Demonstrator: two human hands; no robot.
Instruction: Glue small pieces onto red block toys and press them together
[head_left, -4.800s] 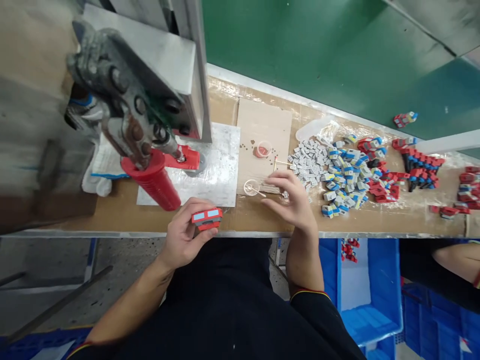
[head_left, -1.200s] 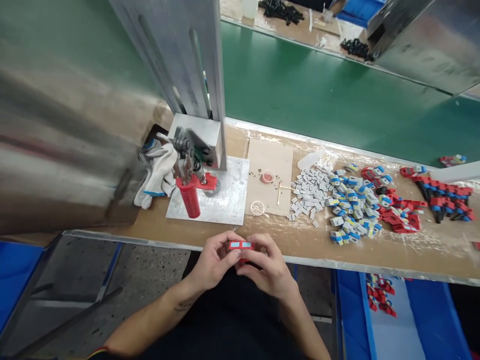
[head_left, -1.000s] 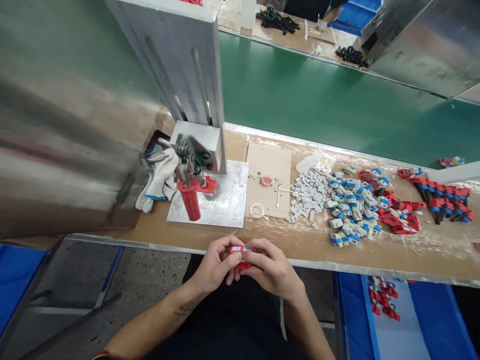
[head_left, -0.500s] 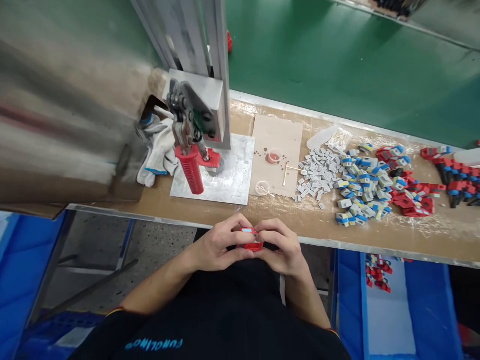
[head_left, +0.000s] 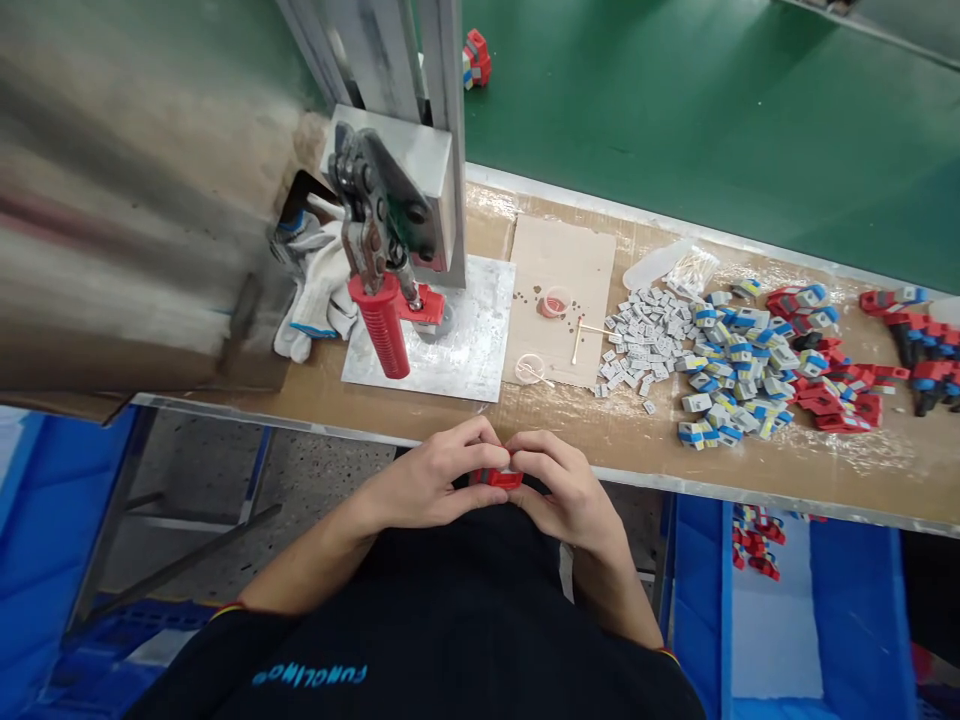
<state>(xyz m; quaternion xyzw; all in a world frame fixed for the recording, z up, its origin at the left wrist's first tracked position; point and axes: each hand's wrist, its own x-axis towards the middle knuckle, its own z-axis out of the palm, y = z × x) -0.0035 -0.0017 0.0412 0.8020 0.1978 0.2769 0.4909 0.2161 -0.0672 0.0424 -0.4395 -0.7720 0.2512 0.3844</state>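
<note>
View down from the head of a person in a dark shirt [head_left: 420,620] with blue lettering on the chest, seated or standing at a brown desk [head_left: 420,415]. The left hand [head_left: 457,468] and right hand [head_left: 559,485] meet in front of the torso, at the near edge of the desk. Between them is a small red part [head_left: 506,480] with some grey on it; the fingers of both hands are bent and pinch it from either side, thumbs below, hiding much of its surface.

Beyond the hands, to the left, a metal toggle clamp with a red handle [head_left: 386,330] stands over a silver plate [head_left: 465,365], and white gloves [head_left: 322,285] lie beside it. To the right of the plate is a cardboard sheet [head_left: 566,240] bearing a small cup of red matter [head_left: 555,302], a clear round dish [head_left: 529,369] and cotton swabs [head_left: 576,343].

Farther right come loose piles — small grey tiles [head_left: 649,335], then grey, blue and yellow blocks [head_left: 742,370], then red pieces [head_left: 847,400]. Below the desk, at right, a blue bin [head_left: 862,600] holds a few red pieces with blue bits. Across the top runs a green surface [head_left: 637,100], with a red figure [head_left: 477,60] lying on it.
</note>
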